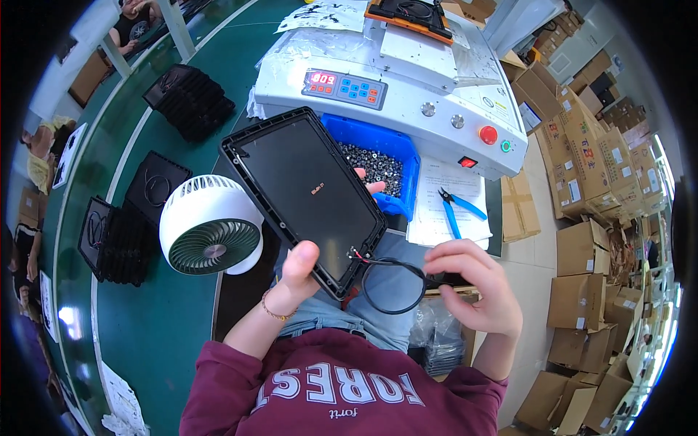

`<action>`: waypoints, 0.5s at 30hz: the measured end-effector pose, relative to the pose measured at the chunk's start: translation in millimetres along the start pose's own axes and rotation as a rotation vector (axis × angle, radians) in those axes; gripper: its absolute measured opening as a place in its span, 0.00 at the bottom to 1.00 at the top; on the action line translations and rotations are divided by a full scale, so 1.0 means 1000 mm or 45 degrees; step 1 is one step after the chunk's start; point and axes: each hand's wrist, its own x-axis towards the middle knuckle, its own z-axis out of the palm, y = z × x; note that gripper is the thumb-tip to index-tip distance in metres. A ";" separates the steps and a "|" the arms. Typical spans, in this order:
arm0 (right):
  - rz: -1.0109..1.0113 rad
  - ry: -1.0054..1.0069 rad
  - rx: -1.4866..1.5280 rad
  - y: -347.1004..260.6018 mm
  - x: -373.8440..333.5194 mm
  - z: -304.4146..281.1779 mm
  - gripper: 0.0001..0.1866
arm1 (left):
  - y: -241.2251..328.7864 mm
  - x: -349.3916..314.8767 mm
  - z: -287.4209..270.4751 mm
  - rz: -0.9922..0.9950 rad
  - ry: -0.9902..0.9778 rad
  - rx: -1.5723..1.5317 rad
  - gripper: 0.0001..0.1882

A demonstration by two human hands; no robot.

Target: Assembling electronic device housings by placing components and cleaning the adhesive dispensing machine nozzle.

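My left hand (299, 270) grips a black rectangular plastic housing (305, 189) by its lower left edge. The thumb lies on the near rim, and fingertips show past the far side. The housing is tilted, its recessed inside facing up. From its lower right corner comes a looped black cable (392, 311), with thin bare-ended red and dark wires beside the rim. My right hand (476, 287) is curled around the cable a little right of the housing; the exact contact is partly hidden by the fingers. Just beyond the housing sits a blue bin (411, 171) of small metal nuts.
A white machine (407, 94) with a lit display and buttons stands ahead. Blue-handled cutters (454, 207) lie on paper sheets (436, 231). To the left are a white fan (211, 225) and stacks of black housings (120, 243) on a green bench (174, 320). Cardboard boxes (582, 312) line the right.
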 end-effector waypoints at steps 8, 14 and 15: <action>-0.113 0.114 -0.271 0.004 0.013 0.035 0.14 | -0.024 -0.006 -0.020 0.089 -0.066 0.373 0.52; 0.091 -0.014 0.074 0.015 0.007 0.047 0.08 | -0.021 -0.007 -0.016 0.022 0.021 0.308 0.54; 0.202 -0.051 0.233 0.017 0.005 0.048 0.07 | -0.020 -0.007 -0.015 0.012 0.025 0.318 0.55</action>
